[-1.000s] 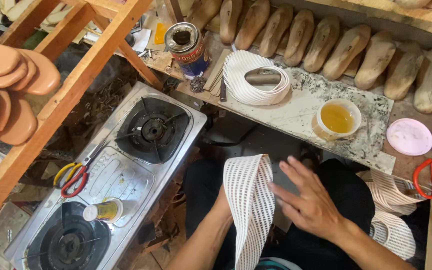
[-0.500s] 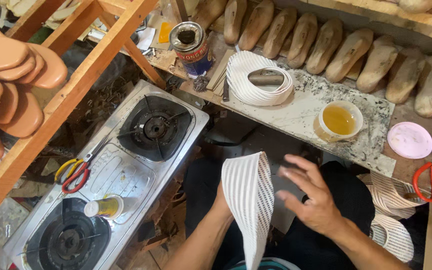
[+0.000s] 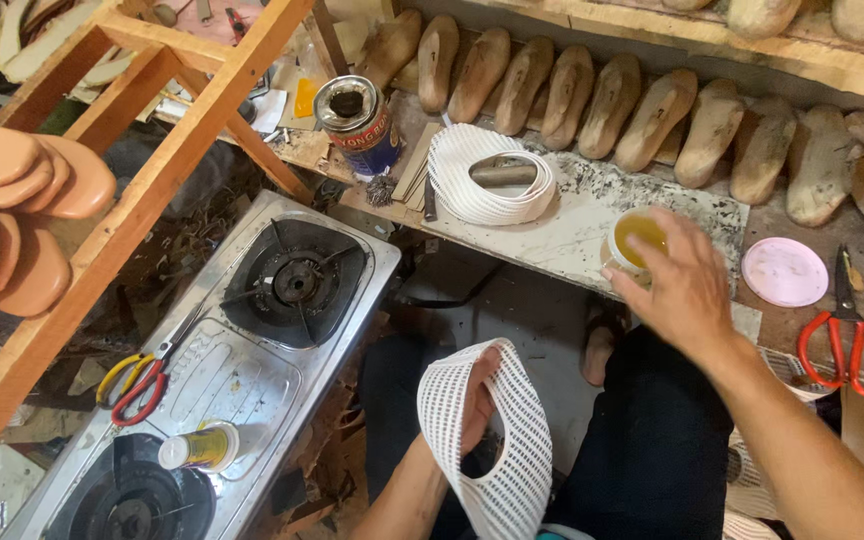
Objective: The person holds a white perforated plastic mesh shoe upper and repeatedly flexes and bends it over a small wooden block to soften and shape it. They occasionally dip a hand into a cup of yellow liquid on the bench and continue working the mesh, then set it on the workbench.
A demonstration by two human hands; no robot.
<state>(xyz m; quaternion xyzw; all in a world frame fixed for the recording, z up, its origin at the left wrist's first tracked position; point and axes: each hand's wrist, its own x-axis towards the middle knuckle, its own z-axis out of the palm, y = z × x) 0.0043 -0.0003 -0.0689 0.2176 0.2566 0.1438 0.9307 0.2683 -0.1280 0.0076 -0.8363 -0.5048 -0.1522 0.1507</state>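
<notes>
Workshop, mid-job: L hand (image 3: 474,408) grips white mesh shoe upper (image 3: 507,440) over lap, no glue on it yet; R hand (image 3: 680,288), fingers loosely spread & empty, reaches glue cup (image 3: 640,232) on bench.

Left hand (image 3: 477,400) gripping white mesh shoe upper (image 3: 497,440) over lap; right hand (image 3: 687,290) reaching over yellow glue cup (image 3: 637,235) on marble slab (image 3: 572,225), gas stove (image 3: 222,370) left.

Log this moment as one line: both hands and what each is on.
left hand: holds white mesh strip | right hand: open, over cup of yellow liquid | cup: on stone slab
</notes>
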